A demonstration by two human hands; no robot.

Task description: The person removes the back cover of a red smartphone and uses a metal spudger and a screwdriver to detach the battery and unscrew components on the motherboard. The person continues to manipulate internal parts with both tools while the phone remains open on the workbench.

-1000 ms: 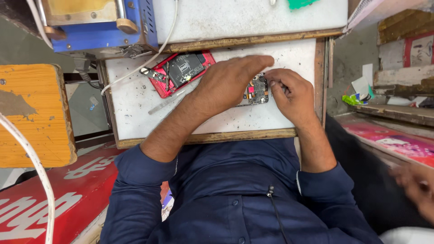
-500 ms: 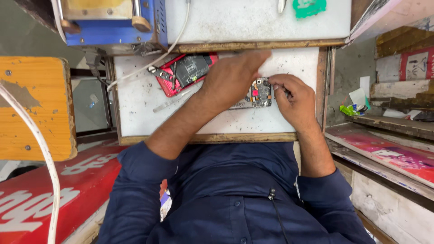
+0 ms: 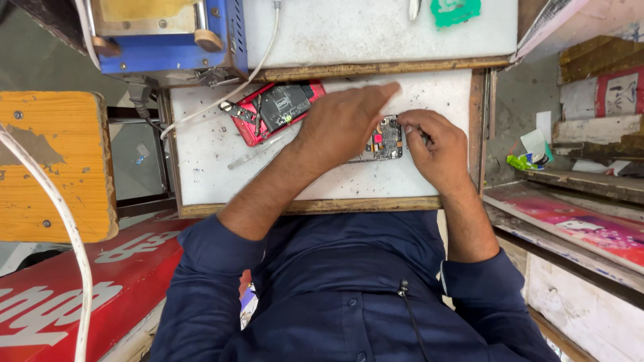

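White work board point(image 3: 201, 181), speckled, wood-framed, sits before person in dark blue shirt. Small circuit board point(image 3: 386, 142) lies near board's right half, long axis roughly left-right. Left hand point(image 3: 342, 124) rests flat over its left part, fingers extended, pinning it. Right hand point(image 3: 436, 147) at its right edge, fingertips pinched; whether on tool or part, cannot tell. Red phone shell point(image 3: 272, 110) lies left, apart. Blue machine point(image 3: 168, 40) behind; yellow stool point(image 3: 47, 167) at far left.

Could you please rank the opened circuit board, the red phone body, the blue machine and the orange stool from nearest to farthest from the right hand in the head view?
1. circuit board, at the right hand
2. red phone body, left
3. blue machine, upper left
4. orange stool, far left
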